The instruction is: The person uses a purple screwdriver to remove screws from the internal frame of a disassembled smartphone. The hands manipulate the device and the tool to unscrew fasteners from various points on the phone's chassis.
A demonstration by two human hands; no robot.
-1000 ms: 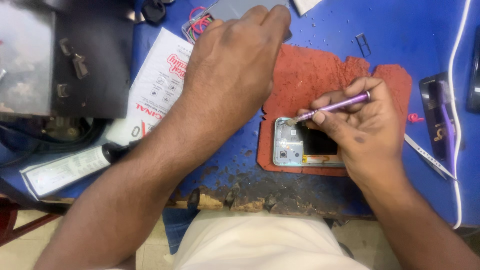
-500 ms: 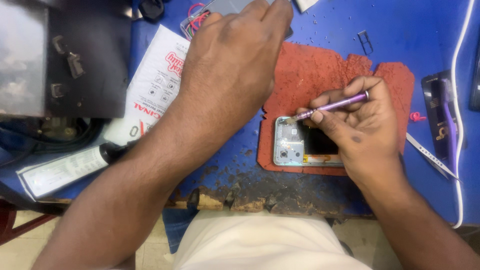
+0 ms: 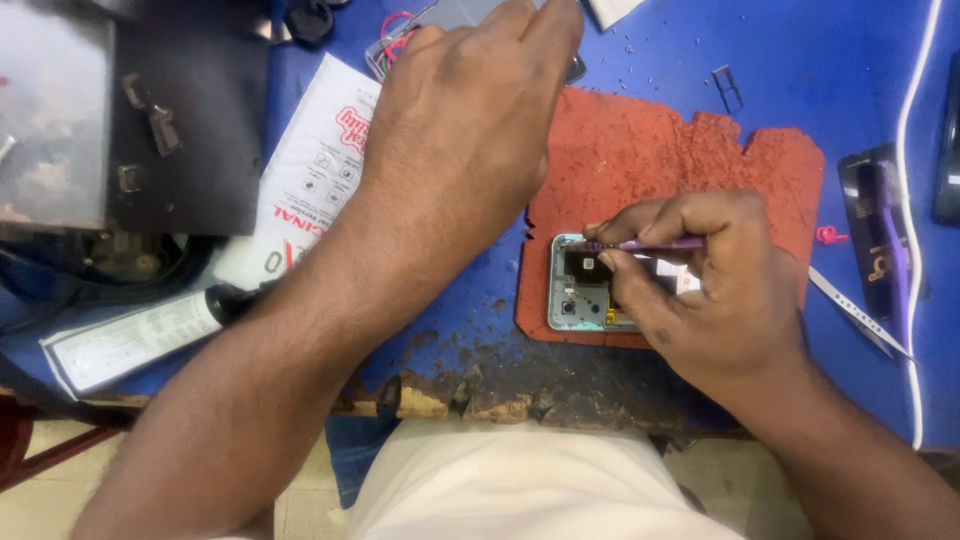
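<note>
An opened phone (image 3: pixel 575 295) with a pale green frame lies face down on a worn red mat (image 3: pixel 650 150), its inner parts showing. My right hand (image 3: pixel 720 300) rests on it and pinches a thin purple tool (image 3: pixel 650 244), whose tip is over the phone's upper left corner. My left hand (image 3: pixel 460 130) stretches across the blue table (image 3: pixel 800 60) to the far edge. Its fingertips lie on a grey object (image 3: pixel 470 12) beside some red wires. Whether they grip it is hidden.
A white printed packet (image 3: pixel 310 180) and a white tube (image 3: pixel 140 335) lie at the left, beside a black box (image 3: pixel 190 130). On the right are a white cable (image 3: pixel 905 200), a purple brush on a dark card (image 3: pixel 885 250), tweezers (image 3: pixel 850 305) and a small metal tray (image 3: pixel 727 88).
My right hand has curled lower over the phone and brought the purple tool from a slant to nearly level. My left hand has stayed at the far edge.
</note>
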